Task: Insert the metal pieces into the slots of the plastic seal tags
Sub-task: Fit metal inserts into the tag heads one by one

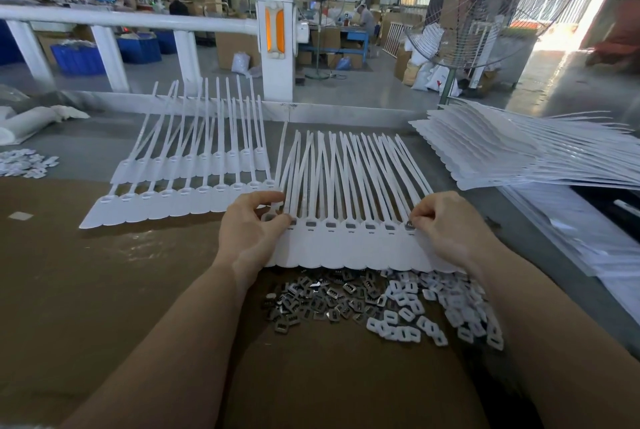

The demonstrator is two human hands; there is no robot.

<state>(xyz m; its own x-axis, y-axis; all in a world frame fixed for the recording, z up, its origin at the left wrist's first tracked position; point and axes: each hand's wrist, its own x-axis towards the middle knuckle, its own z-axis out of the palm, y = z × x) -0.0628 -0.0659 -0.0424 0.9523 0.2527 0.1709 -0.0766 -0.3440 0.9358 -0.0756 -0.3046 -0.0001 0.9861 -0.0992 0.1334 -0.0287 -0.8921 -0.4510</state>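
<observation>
A strip of joined white plastic seal tags (349, 248) lies on the brown cardboard in front of me, its long tails fanning away. Grey metal pieces sit in several of its slots (350, 225). My left hand (254, 224) pinches the strip's left end at the leftmost slot. My right hand (446, 224) pinches a metal piece (410, 224) at the rightmost slot. A pile of loose metal pieces (322, 300) lies just below the strip, between my forearms.
White plastic caps (433, 307) are heaped right of the metal pile. Two more tag strips (180, 186) lie at the left, a thick stack of strips (512, 148) at the right. A white railing and a standing fan lie beyond the table's far edge.
</observation>
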